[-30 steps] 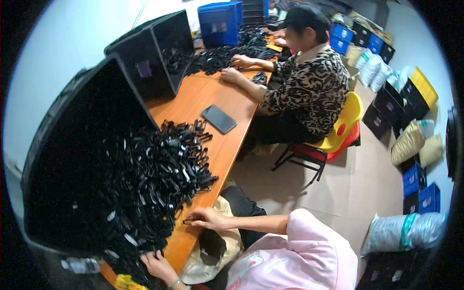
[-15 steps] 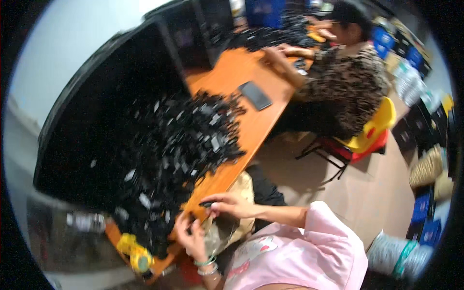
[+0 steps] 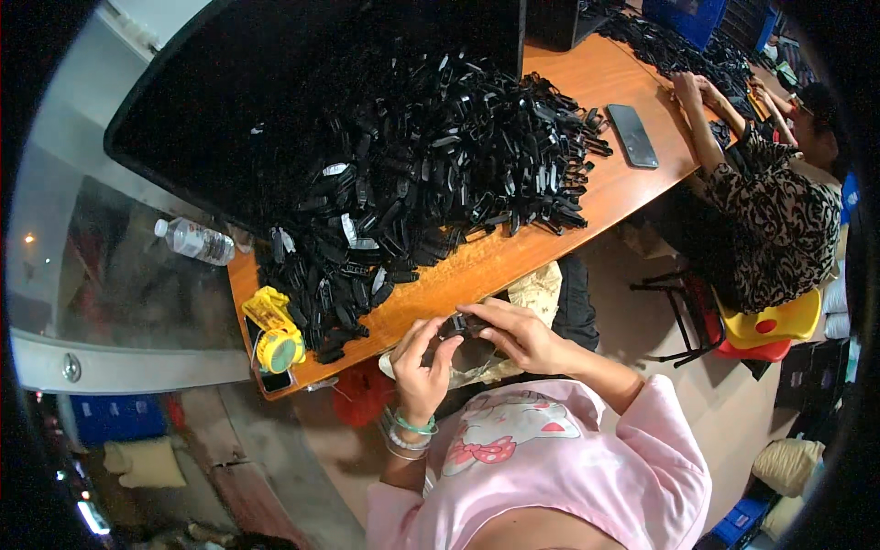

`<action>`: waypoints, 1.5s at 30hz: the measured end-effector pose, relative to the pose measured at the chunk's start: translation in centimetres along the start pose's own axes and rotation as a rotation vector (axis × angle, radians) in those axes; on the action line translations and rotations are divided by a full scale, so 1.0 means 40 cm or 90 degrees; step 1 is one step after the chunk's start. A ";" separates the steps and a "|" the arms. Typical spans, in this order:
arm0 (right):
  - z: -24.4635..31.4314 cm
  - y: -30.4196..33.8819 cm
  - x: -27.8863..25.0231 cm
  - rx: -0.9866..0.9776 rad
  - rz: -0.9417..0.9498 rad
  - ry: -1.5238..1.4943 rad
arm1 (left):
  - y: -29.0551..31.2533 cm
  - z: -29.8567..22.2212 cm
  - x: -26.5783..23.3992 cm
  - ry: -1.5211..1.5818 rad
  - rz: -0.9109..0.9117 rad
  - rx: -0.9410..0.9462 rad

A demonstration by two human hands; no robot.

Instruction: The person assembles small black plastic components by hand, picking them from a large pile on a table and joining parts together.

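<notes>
Just over the table's front edge, a small black plastic piece (image 3: 456,325) is pinched between the fingertips of both hands. My left hand (image 3: 422,368) grips its left end with thumb and forefinger. From the other side, the fingers of my right hand (image 3: 525,339) close on its right end. Its exact kind is too small to make out. Beyond the hands, a large heap of similar black plastic pieces (image 3: 440,174) covers much of the orange wooden table (image 3: 458,261).
A black phone (image 3: 632,136) lies right of the heap. At the left corner, a yellow-strapped round item (image 3: 278,344) rests by the edge. A water bottle (image 3: 194,240) is beyond it. A co-worker (image 3: 779,211) sits on a yellow chair (image 3: 779,321) at far right.
My view has turned, so the table now lies more level across it. My left fingers, apart from the piece before, have come together on it beside my right fingers.
</notes>
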State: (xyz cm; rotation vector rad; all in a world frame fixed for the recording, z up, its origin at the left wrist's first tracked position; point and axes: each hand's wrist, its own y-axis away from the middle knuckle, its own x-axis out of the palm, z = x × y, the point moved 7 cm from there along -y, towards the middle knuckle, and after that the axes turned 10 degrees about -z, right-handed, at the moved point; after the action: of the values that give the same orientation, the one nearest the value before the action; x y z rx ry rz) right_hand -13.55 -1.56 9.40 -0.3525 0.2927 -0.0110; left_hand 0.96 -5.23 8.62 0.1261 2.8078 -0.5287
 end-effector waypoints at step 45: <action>-0.302 0.478 -0.297 0.074 -0.638 -0.145 | 0.267 0.372 0.414 -0.340 0.766 -0.279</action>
State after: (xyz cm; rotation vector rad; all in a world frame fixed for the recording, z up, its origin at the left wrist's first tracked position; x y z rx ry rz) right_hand -29.12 13.03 -4.66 -0.3513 -0.1330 -0.9629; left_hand -9.60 -0.22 -13.14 1.2303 1.7884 0.3024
